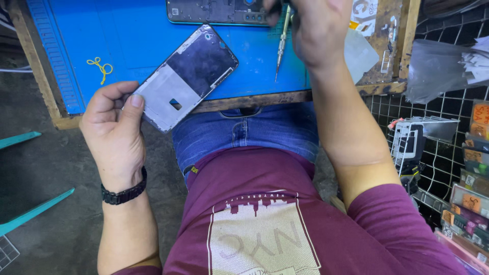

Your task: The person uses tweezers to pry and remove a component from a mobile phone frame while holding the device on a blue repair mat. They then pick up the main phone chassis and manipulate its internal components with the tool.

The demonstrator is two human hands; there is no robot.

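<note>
My left hand [113,127] grips the lower end of a phone frame panel [186,76], silver and dark, lying slanted over the front edge of the blue work mat [127,40]. My right hand [316,28] holds a slim metal screwdriver [281,43] upright, tip down on the mat. Its fingers are next to a second opened phone body [216,11] that lies flat at the top of the mat. A black bracelet sits on my left wrist.
A wooden-edged table [265,99] carries the mat. A yellow squiggly wire piece [101,67] lies on the mat at left. A clear plastic sheet [361,53] and small metal parts [389,51] lie to the right. A wire rack [448,153] with packaged goods stands at right.
</note>
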